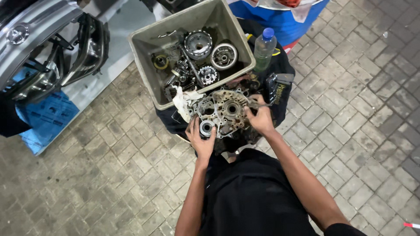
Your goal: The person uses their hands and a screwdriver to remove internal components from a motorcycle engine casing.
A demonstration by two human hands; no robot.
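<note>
The person is crouching over a metal engine case that is lying on a dark cloth spread on the brick paving. The left hand is curling around a small round bearing at the near left edge of the case, the fingers wrapping its rim from both sides. The right hand is resting on the right edge of the case, fingers closing around a thin metal tool whose tip is sticking out to the right; exactly how tightly it is being gripped cannot be told. A crumpled white rag is lying against the far left edge of the case, touching the front wall of a grey plastic bin. The bin is sitting just beyond the case and is holding gears, a sprocket and round clutch parts. A clear plastic bottle with a blue cap is standing just beside the bin's right wall, on the cloth. A blue drum is standing behind it.
</note>
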